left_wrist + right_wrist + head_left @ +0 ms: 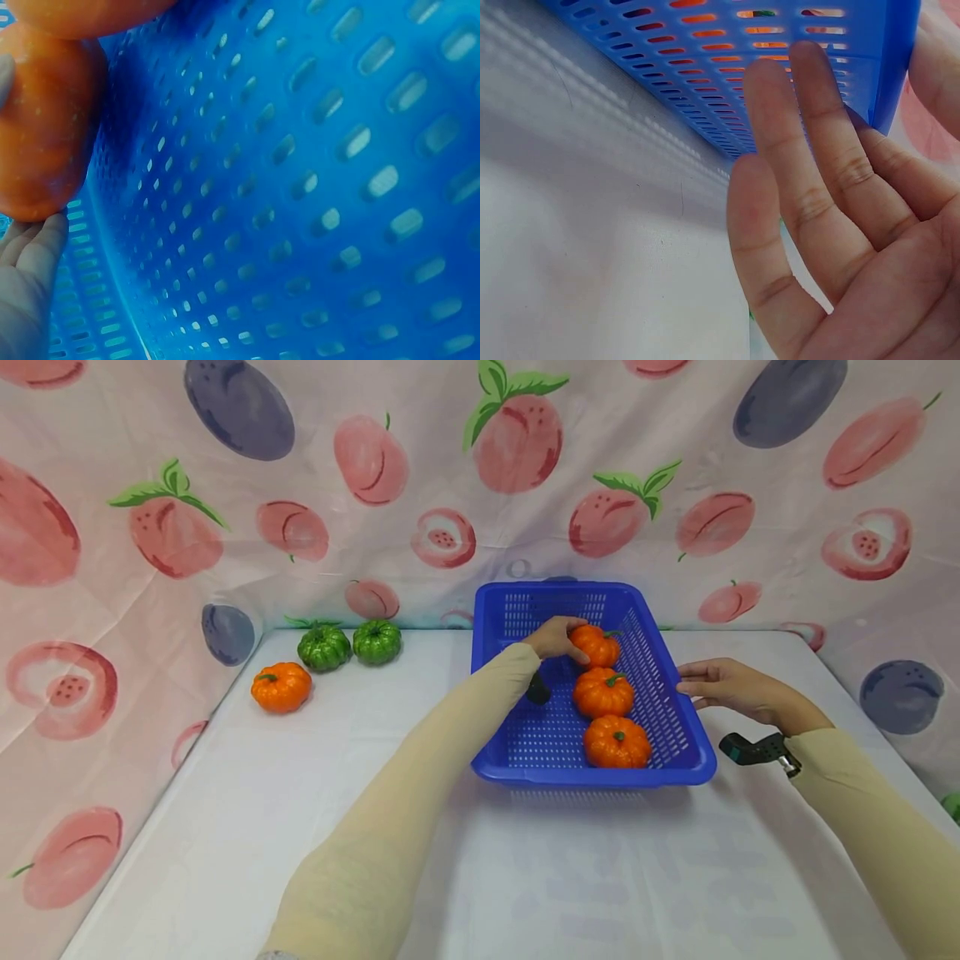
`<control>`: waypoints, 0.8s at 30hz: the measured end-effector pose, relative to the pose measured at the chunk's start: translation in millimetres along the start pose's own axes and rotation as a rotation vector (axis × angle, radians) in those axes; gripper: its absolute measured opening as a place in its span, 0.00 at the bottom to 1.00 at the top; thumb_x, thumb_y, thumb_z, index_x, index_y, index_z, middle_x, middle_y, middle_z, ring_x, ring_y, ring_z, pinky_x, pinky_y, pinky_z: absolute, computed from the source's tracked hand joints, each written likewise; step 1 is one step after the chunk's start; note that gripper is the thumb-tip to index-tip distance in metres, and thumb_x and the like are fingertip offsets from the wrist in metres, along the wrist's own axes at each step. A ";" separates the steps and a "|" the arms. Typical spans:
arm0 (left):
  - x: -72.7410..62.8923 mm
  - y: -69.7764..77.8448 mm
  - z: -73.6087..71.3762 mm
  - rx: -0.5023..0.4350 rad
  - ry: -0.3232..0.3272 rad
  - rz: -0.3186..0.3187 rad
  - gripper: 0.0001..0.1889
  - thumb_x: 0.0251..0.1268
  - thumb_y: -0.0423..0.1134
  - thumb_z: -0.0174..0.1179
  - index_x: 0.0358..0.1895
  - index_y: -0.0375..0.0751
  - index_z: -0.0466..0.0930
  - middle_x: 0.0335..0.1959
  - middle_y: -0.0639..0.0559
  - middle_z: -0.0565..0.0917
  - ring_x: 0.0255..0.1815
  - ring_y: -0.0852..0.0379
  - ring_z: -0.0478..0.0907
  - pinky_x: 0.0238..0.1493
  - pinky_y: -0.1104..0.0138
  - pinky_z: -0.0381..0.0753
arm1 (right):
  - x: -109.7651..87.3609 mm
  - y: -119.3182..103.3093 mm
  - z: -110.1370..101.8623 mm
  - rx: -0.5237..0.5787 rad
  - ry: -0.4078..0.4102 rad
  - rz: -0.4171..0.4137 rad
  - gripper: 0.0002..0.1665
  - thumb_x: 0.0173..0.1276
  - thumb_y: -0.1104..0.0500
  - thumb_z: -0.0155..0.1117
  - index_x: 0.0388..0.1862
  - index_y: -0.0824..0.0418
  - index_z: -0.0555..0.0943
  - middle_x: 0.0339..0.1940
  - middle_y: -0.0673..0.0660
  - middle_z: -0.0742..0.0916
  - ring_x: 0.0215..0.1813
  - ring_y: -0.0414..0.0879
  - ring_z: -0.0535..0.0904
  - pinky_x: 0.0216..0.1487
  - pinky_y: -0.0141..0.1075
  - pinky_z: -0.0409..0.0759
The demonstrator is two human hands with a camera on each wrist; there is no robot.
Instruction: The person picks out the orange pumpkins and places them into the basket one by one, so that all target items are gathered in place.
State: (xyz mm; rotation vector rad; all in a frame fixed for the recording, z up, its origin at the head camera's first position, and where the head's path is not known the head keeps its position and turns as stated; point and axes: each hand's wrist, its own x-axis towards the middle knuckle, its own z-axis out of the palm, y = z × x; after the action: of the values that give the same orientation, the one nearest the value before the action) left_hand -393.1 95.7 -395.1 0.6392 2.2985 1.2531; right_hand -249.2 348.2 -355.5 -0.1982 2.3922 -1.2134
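Inside a blue plastic basket (592, 777), my left hand (553, 639) holds the farthest orange pumpkin (597, 647), thumb on the near side and fingers on the far side. The left wrist view shows that hand's fingers (37, 251) against the pumpkin (45, 127), beside the perforated wall. Two more orange pumpkins, a middle one (603, 693) and a near one (617, 742), line up toward the front. My right hand (738, 692) is at the basket's right rim, with the thumb (937, 75) across the rim from the fingers (769, 105), which lie along the outer wall.
On the white table (315, 810), another orange pumpkin (281, 687) and two green pumpkins, one left (325, 648) and one right (377, 642), sit at the far left. A fruit-print cloth (450, 460) hangs behind. A green thing (951, 806) shows at the right edge.
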 end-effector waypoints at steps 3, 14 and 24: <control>-0.8 0.8 -0.5 -0.010 0.009 -0.001 0.38 0.53 0.31 0.67 0.69 0.39 0.62 0.67 0.44 0.70 0.66 0.50 0.68 0.69 0.64 0.66 | 0.4 -0.7 0.1 -0.008 -0.001 -0.004 0.33 0.74 0.55 0.50 0.67 0.77 0.59 0.54 0.59 0.84 0.44 0.32 0.81 0.52 0.38 0.82; 2.2 0.8 -0.4 -0.062 0.031 -0.012 0.38 0.52 0.28 0.67 0.69 0.36 0.62 0.69 0.43 0.67 0.68 0.50 0.66 0.68 0.65 0.68 | 0.3 -2.9 1.6 -0.022 0.006 0.007 0.32 0.74 0.56 0.48 0.68 0.77 0.59 0.58 0.68 0.80 0.44 0.31 0.81 0.52 0.39 0.82; -0.7 1.0 1.2 -0.114 0.059 -0.025 0.34 0.52 0.29 0.68 0.65 0.34 0.66 0.65 0.41 0.72 0.64 0.49 0.70 0.65 0.64 0.72 | -0.4 -2.1 2.3 -0.033 0.012 0.012 0.34 0.74 0.53 0.50 0.68 0.76 0.59 0.58 0.68 0.80 0.45 0.33 0.82 0.54 0.43 0.81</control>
State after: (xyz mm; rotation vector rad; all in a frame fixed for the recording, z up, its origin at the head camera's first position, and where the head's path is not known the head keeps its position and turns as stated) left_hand -391.7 96.5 -394.8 0.5384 2.2554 1.3973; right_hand -247.9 345.4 -354.9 -0.1874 2.4218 -1.1730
